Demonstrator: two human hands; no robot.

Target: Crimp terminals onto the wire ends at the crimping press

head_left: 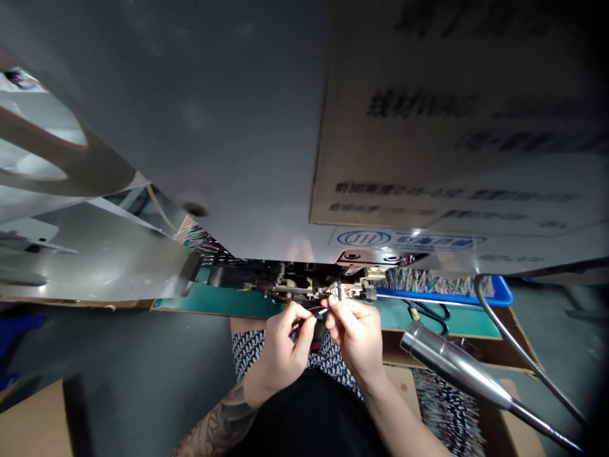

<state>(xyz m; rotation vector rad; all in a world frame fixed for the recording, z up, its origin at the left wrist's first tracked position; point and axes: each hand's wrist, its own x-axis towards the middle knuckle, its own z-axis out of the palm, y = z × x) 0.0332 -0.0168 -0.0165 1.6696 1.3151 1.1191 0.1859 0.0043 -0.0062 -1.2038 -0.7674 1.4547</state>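
Observation:
Thin wires [323, 310], one with a white end, stretch between the two hands just in front of the machine's metal head [295, 289]. My left hand [286, 346] pinches the wires from the left, thumb and index finger together. On the right, my right hand [356, 333] pinches their other part close to the metal tooling, its fingertips touching or nearly touching it. The exact wire ends are too small to make out.
A large grey machine housing [247, 158] hangs over the green tabletop [223, 301]. On the right are a blue tray [504, 293] of wires, a metal lamp [457, 365] on a flexible arm, and a cardboard box of wires [447, 412]. A metal sheet guide [118, 254] stands left.

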